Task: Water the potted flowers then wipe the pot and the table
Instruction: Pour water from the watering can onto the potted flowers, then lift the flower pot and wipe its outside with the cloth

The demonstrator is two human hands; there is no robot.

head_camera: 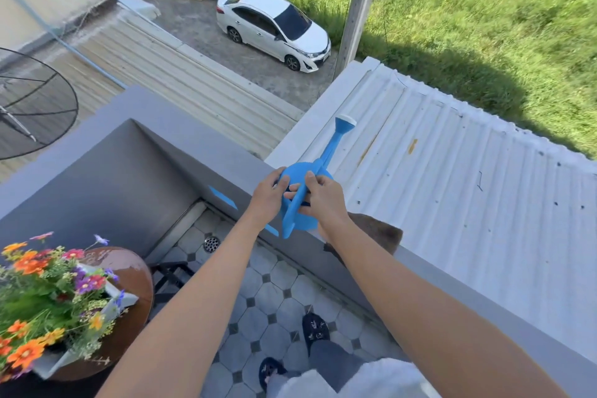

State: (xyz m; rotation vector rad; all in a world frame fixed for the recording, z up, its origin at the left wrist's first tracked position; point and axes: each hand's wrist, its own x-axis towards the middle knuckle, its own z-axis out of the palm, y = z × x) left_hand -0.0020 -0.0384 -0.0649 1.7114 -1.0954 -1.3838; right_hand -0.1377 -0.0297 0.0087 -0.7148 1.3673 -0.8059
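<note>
A blue watering can (326, 158) stands on top of the grey balcony wall (226, 152), its white-tipped spout pointing away over the roof. My left hand (269, 195) presses against the can's left side. My right hand (323, 199) grips its handle from the right. Far to the lower left, a pot (121, 296) of orange, purple and pink flowers (42, 294) sits on a round brown table (129, 268). A brown cloth (381, 233) lies on the wall just behind my right wrist, partly hidden by my forearm.
The balcony floor (274, 297) has grey octagonal tiles and a round drain (211, 243). My feet in dark slippers stand near the wall. Beyond the wall lies a white corrugated roof (452, 191). Blue tape strips mark the wall's inner face. Below are a car and grass.
</note>
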